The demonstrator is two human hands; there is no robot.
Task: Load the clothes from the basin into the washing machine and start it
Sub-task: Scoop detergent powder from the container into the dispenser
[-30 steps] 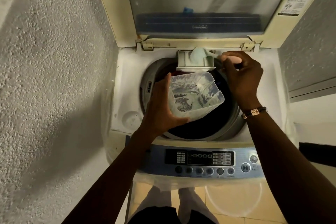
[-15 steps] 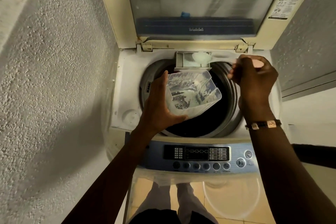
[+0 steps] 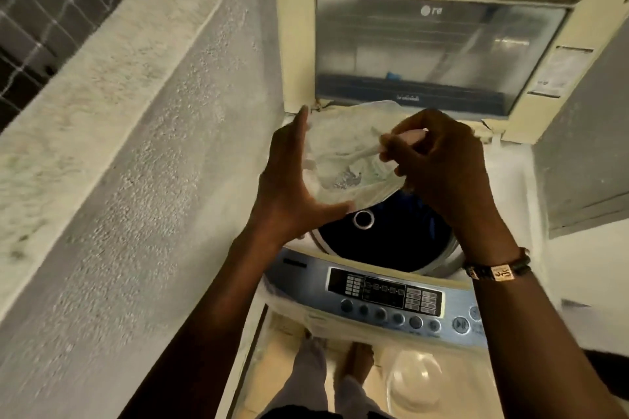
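At far left a rough, pebbled plaster wall (image 3: 143, 180) is filling the view, more of it than half a second ago, because the head has tipped up and back.

The left hand (image 3: 289, 187) is now cradling the clear plastic detergent tub (image 3: 343, 160) higher and nearer the raised lid, palm spread wide against its side and thumb hooked under its base. The tub is thin-walled, boxy and cloudy with powder residue.

The right hand (image 3: 439, 163), which a second ago was tipping the pale scoop into the dispenser tray, is now coming back over the tub's mouth, fingers closed round the scoop (image 3: 371, 150); motion blur is hiding whether the scoop is empty. To my eye this is the scoop being returned after dosing, so detergent looks done and the lid and start button are what remain.

Below the hands the washing machine (image 3: 520, 180) is standing open, its dark drum (image 3: 391, 241) showing a metal ring but no cloth I can make out; the clothes and basin cannot be placed. The glossy blue-grey control panel (image 3: 384, 296), with round buttons, is lying untouched nearest the person. The yellowed lid (image 3: 296, 44) with its glass pane is standing upright behind.
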